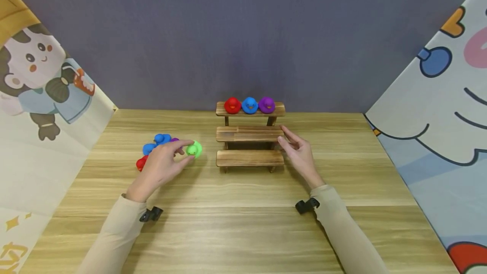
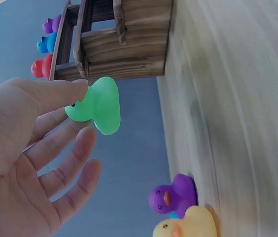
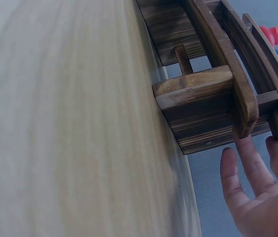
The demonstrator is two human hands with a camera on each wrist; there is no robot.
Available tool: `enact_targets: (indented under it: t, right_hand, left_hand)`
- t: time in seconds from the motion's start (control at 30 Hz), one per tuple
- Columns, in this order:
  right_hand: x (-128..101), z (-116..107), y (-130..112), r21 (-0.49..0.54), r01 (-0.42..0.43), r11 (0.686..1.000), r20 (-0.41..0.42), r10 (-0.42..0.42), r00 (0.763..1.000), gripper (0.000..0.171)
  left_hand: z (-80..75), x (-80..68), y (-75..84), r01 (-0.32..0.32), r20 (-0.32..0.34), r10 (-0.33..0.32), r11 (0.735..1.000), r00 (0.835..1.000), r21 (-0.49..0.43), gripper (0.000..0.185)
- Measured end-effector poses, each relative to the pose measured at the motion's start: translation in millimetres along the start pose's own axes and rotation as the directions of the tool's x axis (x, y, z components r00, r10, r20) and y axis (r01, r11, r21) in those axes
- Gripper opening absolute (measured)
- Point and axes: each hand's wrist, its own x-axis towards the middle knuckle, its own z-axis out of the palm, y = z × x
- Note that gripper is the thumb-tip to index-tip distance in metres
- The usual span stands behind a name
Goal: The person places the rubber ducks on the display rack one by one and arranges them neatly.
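My left hand (image 1: pixel 162 165) pinches a green rubber duck (image 1: pixel 195 150) between thumb and fingertips; in the left wrist view the green duck (image 2: pixel 107 106) is held off the table, the other fingers spread loosely. To its right stands a three-tier wooden display rack (image 1: pixel 250 158). On the rack's top tier sit a red duck (image 1: pixel 232 105), a blue duck (image 1: pixel 250 105) and a purple duck (image 1: pixel 267 105) in a row. My right hand (image 1: pixel 300 155) touches the right end of the middle tier, its fingers fairly straight in the right wrist view.
Beside and behind my left hand lie loose ducks: blue ones (image 1: pixel 162 138), a red one (image 1: pixel 141 163), a purple one (image 2: pixel 171 198) and a yellow one (image 2: pixel 191 224). A grey wall (image 1: pixel 243 33) rises behind the wooden table (image 1: pixel 243 223); cartoon-printed panels flank both sides.
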Motion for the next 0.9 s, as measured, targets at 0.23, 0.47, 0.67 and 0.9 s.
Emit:
enact_targets:
  t: [0.23,0.47,0.67,0.9]
  right_hand:
    - [1,1,0,0.011,0.001,1.0,-0.006,-0.001,1.0,0.049]
    - [0,1,1,-0.001,0.002,1.0,-0.008,-0.002,1.0,0.048]
    - [0,0,1,-0.007,-0.006,1.0,-0.009,0.005,1.0,0.049]
    - [1,0,1,-0.007,-0.004,1.0,-0.002,0.004,1.0,0.049]
  left_hand:
    - [1.4,6.2,6.5,0.0,-0.006,0.0,1.0,1.0,0.01,0.038]
    - [4.2,9.3,10.6,-0.045,-0.046,0.044,0.998,0.998,-0.032,0.035]
    - [7.0,14.3,14.4,-0.09,-0.098,0.082,0.993,0.992,-0.078,0.034]
    - [6.6,19.5,24.2,-0.113,-0.151,0.091,0.983,0.984,-0.147,0.034]
